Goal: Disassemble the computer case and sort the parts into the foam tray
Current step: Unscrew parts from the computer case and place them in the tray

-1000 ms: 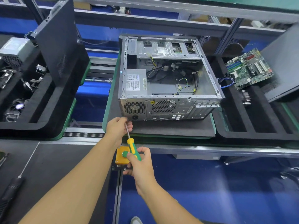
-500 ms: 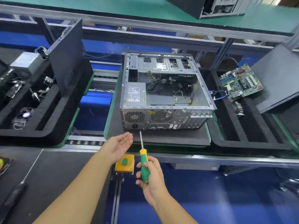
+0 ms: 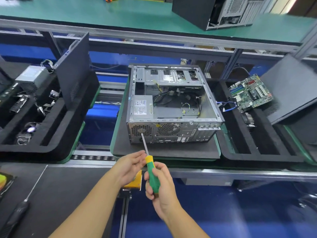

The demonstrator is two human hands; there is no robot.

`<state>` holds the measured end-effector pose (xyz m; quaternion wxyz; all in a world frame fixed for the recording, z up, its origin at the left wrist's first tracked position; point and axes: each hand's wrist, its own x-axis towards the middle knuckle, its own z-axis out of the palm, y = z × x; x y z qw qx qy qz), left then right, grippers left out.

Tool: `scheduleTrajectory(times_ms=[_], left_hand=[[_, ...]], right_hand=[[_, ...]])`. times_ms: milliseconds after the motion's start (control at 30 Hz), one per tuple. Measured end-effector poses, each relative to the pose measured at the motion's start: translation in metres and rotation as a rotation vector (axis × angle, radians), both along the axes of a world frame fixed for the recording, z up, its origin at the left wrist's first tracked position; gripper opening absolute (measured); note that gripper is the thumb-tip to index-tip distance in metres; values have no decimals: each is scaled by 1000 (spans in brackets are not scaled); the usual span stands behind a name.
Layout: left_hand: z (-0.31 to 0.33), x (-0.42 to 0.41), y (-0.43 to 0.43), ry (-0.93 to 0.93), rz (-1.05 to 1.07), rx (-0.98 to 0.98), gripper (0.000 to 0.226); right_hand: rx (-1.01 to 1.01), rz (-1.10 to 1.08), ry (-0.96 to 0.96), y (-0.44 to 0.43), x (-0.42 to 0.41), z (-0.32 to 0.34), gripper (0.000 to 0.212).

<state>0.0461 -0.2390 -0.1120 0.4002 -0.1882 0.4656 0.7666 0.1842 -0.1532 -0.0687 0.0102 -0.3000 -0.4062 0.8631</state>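
The open computer case [image 3: 173, 107] lies on a black mat, its rear panel facing me, with the power supply [image 3: 143, 107] and loose cables inside. My right hand [image 3: 160, 186] grips the green and yellow handle of a screwdriver [image 3: 151, 169], whose shaft points up toward the rear panel's lower left. My left hand [image 3: 131, 164] is palm up just left of the shaft, fingers relaxed and near the yellow collar; whether a screw lies in it cannot be told. A foam tray [image 3: 257, 152] on the right holds the motherboard [image 3: 250, 92] and a side panel [image 3: 291, 88].
On the left, another foam tray [image 3: 51, 145] carries a power supply, a fan, brackets and a leaning side panel [image 3: 75, 69]. A yellow button box [image 3: 135, 182] sits below my hands. A black-handled tool [image 3: 17, 213] lies lower left. Another case [image 3: 223, 11] stands on the far green bench.
My left hand left the case's rear panel and turned palm up. The screwdriver came away from the panel, then rose again so that its tip is near the panel. The camera tilted up.
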Motion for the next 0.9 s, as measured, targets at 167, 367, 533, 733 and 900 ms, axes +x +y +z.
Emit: scheduleTrajectory(times_ms=[167,367,533,733,900], left_hand=[[42,25,67,140,-409,-3,34],[73,59,187,301,-641,-144,47],[73,74,295,283,-751,-170,29],[29,61,414,841,-1032,-693,13],[-11,40,450,1600,-1245,-1223,27]], right_hand=[[-21,-61,194,48,2,31,30],[110,-171,273,155,14,60,14],[278,-285,216,257,34,72,19],[328,-405,119,369,68,60,25],[349,-391,96,420,79,48,24]])
